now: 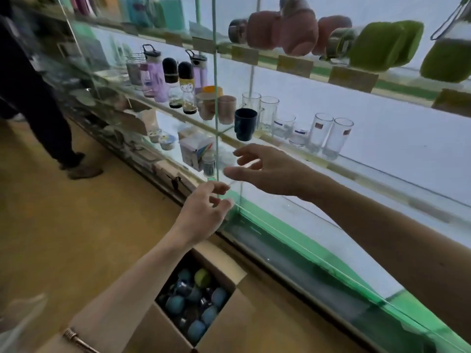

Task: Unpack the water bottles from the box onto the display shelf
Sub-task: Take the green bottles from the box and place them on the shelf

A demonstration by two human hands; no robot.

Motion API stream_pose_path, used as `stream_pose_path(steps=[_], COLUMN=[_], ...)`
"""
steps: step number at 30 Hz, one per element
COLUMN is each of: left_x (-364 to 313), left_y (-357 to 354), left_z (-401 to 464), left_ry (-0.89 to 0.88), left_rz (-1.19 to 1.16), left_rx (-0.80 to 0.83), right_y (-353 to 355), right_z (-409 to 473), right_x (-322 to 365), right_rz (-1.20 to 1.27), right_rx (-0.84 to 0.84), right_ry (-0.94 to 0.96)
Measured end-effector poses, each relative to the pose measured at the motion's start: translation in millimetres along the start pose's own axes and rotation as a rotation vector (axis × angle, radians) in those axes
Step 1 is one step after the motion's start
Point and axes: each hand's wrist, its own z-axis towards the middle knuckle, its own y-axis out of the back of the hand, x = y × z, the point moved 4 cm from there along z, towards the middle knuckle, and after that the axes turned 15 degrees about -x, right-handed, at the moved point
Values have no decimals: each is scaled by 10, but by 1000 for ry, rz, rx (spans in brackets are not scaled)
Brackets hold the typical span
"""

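Left hand: the left hand [204, 212] reaches up, fingers loosely curled at the edge of the glass door [216, 72], holding nothing that shows.
Right hand: the right hand [267, 171] is stretched forward, fingers spread and empty, inside the display shelf [331, 159].
Bottles: the water bottles [193, 301] stand upright, caps up, in the box [229, 266].
Box: open on the floor under the left forearm.

Clear glasses [328, 135]; navy cup [245, 124]; bystander's legs [43, 115]
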Motion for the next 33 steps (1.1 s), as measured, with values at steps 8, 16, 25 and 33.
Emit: stream_pose_path(steps=[8,16,25,33], left_x=[1227,2585,3836,5026], left_y=[473,417,7,-731], left_z=[492,462,306,378], left_ry=[141,366,630,875], left_rz=[35,41,207,258], left_rx=[20,78,103,73], right_y=[-1252,-2437,-3434,-4507], right_z=[644,935,1102,1138], right_x=[71,-345,-1254,-2532], right_rz=[-43,-65,-105,-140], right_rx=[160,337,577,632], right_ry=[-94,-209,-323,-342])
